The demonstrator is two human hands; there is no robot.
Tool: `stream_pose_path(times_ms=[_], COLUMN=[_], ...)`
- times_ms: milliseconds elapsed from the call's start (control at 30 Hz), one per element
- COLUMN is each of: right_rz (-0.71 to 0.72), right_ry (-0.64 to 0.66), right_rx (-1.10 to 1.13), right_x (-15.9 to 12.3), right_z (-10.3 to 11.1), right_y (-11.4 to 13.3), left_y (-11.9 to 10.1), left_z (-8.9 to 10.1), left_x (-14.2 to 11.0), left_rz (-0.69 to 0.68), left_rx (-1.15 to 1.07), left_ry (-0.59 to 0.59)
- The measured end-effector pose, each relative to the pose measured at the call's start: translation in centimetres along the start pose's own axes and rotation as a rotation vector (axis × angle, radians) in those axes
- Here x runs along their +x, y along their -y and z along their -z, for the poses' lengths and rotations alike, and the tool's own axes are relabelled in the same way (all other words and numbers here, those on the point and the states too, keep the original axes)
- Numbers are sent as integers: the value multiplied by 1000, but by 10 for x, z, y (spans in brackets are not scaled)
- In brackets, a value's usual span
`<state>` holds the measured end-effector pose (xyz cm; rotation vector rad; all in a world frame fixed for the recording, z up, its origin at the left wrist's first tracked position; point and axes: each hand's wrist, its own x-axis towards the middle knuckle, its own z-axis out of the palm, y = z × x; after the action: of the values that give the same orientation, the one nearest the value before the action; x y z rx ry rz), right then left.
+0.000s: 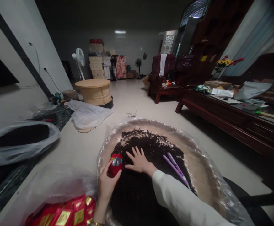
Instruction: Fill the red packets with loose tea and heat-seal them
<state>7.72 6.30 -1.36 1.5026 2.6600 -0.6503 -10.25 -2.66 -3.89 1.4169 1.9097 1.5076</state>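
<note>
A wide round tray [207, 175], lined with clear plastic [234, 185], carries loose dark leaves [134, 197], and a purple hair straightener [176, 172] lies on them. On the pale floor [127, 97] lies a crumpled plastic sheet [89, 113].

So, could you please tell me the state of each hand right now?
Left hand: closed on a red packet.
Right hand: open, spread over the dark loose material; touching or not cannot be told.

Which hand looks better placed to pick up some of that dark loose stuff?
Probably the right hand: its fingers are spread over the dark loose stuff and it holds nothing visible. The left hand is occupied with a red packet.
</note>
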Motion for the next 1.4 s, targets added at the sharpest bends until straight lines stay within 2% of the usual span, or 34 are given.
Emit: stream_pose_path(times_ms=[133,233,333,467,633,733,833,967,1033,1067,1233,1300,1400], right_rz=[143,249,271,255,294,348,395,310,230,187,-157,-229,-245], right_ry=[46,21,-13,-98,-40,-83,-97,-80,-107,-148,-524,-564,-517], right_rx=[-126,-200,-281,-271,-252,-307,-326,-225,-64,83,1431,1688,1951], right_x=[0,-16,-34,-43,-39,-44,-55,-69,-73,-73,-69,-66,-65], right_z=[-17,-23,-21,-15,-24,-29,-25,-12,-7,-5,3,6,12], right_y=[22,33,36,32,27,25,18,2,-8,-12,-35,-42,-52], left_y=[0,-1,-2,-3,-5,-4,-3,-3,-6,-7,-22,-30,-41], left_z=[0,0,-1,-6,-9,-8,-10,-16,-19,-20,-31,-38,-52], left_x=[0,1,1,-1,-2,-1,-2,-5,-7,-8,-12,-14,-17], left_rz=[34,39,20,16,-13,-16,-13,-31,-47,-55,-104,-126,-165], left_rx=[-20,-8,24,-9,-29,-23,-33,-26,-17,-15,-34,-43,-53], left_ry=[-14,4,15,42,39,43,42,77,95,101,178,224,287])
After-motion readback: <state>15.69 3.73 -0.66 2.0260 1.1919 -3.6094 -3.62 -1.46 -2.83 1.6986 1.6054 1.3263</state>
